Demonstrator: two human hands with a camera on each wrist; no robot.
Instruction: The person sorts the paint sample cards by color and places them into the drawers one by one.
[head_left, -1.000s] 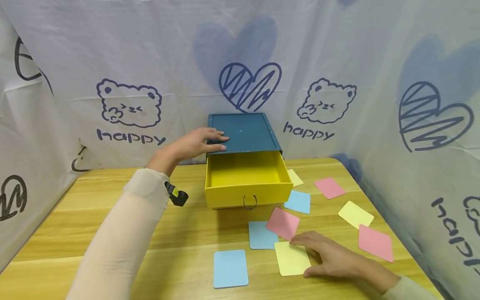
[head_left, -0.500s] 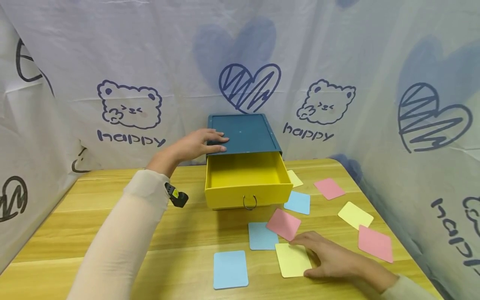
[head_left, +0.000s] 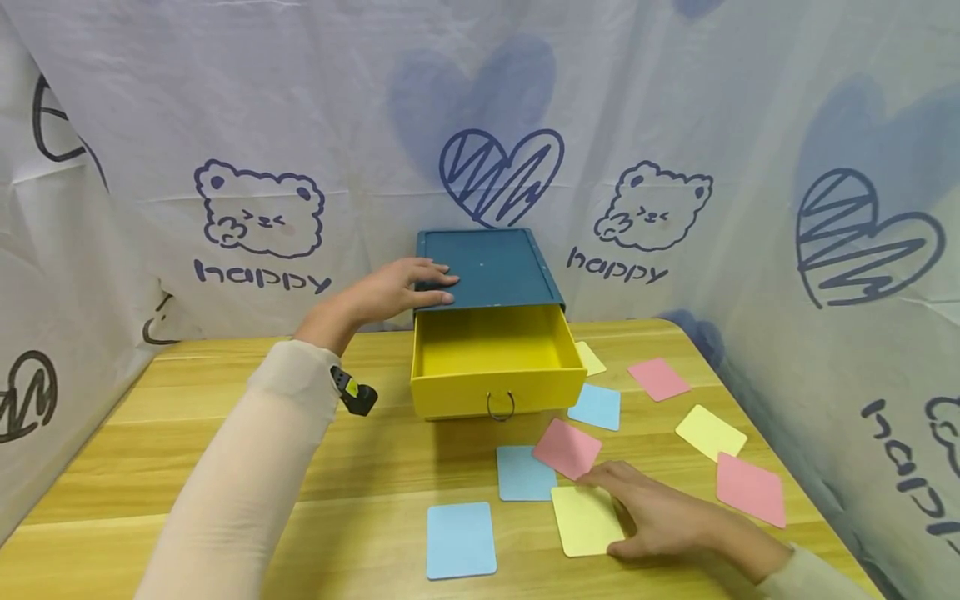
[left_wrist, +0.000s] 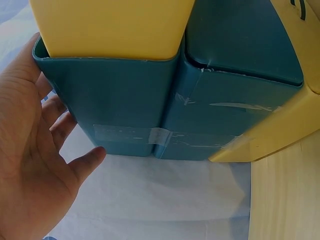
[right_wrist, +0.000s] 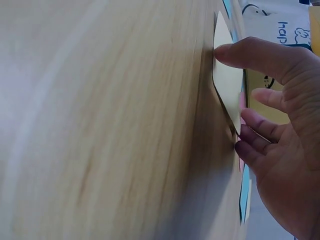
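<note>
My left hand [head_left: 390, 287] rests on the left part of the dark teal top [head_left: 502, 267] of a small drawer unit, fingers extended. The unit's yellow drawer [head_left: 457, 396] is pulled out and has a thin ring handle [head_left: 500, 406]. In the left wrist view, the hand lies along the side of the teal casing [left_wrist: 115, 95], its thumb apart from the fingers. My right hand [head_left: 667, 517] holds a yellow card [head_left: 585, 521] by its edges, thumb at the near corner and fingers at the far side. From the right wrist, the card [right_wrist: 227, 80] looks slightly tilted off the wood.
Several other cards lie on the wooden table [head_left: 360, 533]: a blue card [head_left: 461, 540] at the front, another blue card [head_left: 521, 475] partly under a pink card [head_left: 567, 448], and more pink, yellow and blue ones toward the right. A printed cloth [head_left: 360, 108] hangs behind the unit.
Both hands keep nearly the same places. The yellow card under the right hand has shifted very slightly toward the near side.
</note>
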